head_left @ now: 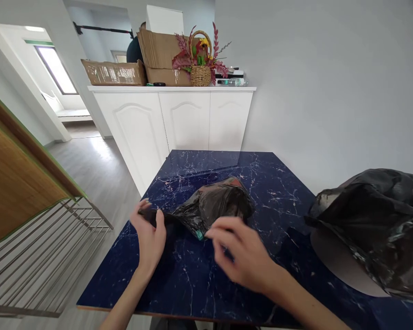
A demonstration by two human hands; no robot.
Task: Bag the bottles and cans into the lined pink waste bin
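A black plastic bag [223, 199] with something bulky inside lies on the blue marbled table [192, 275]. Its twisted end stretches left to my left hand [149, 236], whose fingers are curled around it. Close to the bag's near side is my right hand [242, 252], thumb and index finger drawn together by a small teal bit at the bag's lower edge. Whether those fingertips grip it is too blurred to tell.
A larger black bag [382, 229] rests on the table's right side, over a rounded grey thing. Behind the table stands a white cabinet [186, 119] with cardboard boxes [115, 73] and a flower basket [201, 75]. A metal rack [48, 256] is at left.
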